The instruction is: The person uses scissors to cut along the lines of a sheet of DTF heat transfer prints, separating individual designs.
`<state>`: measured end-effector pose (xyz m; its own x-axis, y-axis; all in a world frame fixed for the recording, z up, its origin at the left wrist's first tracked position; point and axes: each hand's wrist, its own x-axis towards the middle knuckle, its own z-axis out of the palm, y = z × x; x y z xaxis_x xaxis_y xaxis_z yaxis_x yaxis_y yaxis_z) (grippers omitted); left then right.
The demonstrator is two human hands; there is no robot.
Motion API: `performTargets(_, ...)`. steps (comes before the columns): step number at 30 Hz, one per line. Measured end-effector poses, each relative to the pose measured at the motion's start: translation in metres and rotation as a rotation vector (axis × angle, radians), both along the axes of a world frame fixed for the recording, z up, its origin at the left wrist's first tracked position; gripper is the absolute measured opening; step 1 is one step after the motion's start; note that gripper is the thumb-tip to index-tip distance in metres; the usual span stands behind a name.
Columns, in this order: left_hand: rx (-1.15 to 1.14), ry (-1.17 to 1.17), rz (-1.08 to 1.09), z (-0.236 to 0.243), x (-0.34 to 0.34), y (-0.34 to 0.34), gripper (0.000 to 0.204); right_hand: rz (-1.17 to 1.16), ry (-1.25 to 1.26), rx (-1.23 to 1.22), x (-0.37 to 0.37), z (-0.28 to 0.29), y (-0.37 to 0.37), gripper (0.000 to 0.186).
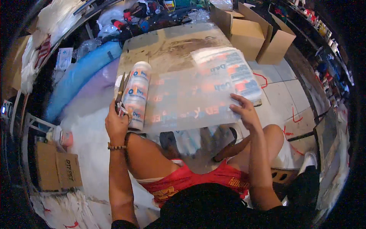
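Observation:
A roll of printed clear film (137, 95) lies lengthwise on the left part of a low board table. From it, a translucent film sheet (183, 101) with orange and blue print stretches right across the board. My left hand (117, 124) is closed on scissors (121, 89) beside the roll, their blades pointing away from me. At the sheet's right edge rests my right hand (247, 113), its fingers stretched out and apart. Just beyond it sits a stack of printed film sheets (244, 80), partly under the stretched sheet.
The brown board table (164, 49) stands between my bent legs. Open cardboard boxes (248, 34) are at the far right. A blue plastic-wrapped bundle (80, 72) lies to the left, near a closed carton (57, 168). Shelves with small items (331, 45) line the right side.

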<state>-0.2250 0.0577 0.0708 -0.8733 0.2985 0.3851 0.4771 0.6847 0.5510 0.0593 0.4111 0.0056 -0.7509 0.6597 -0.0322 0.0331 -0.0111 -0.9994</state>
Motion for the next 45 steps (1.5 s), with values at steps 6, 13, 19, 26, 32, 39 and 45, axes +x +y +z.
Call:
performTargets(6,0.543,-0.36,-0.087,0.016,0.07,-0.007,0.058,-0.404,0.363,-0.419,0.017,-0.046,-0.085,0.074)
performTargets(13,0.494,-1.286,-0.363,-0.042,0.212,-0.059,0.055,0.001,0.173,-0.314,-0.014,-0.078,-0.172,0.074)
performTargets(19,0.42,-1.46,-0.292,-0.039,0.237,-0.049,0.066,-0.079,0.16,-0.295,-0.077,-0.074,-0.188,0.057)
performTargets(26,0.488,-1.489,-0.241,-0.057,0.226,-0.029,0.07,-0.144,0.11,-0.318,-0.082,-0.063,-0.193,0.051)
performTargets(32,0.454,-1.451,-0.29,-0.07,0.221,-0.019,0.073,-0.162,0.145,-0.323,-0.083,-0.058,-0.193,0.051)
performTargets(39,0.607,-1.562,-0.211,-0.065,0.222,-0.017,0.075,-0.155,0.069,-0.316,-0.082,-0.065,-0.193,0.053)
performTargets(45,0.678,-1.514,-0.24,-0.071,0.209,-0.003,0.069,-0.171,0.173,-0.195,-0.084,-0.067,-0.194,0.056)
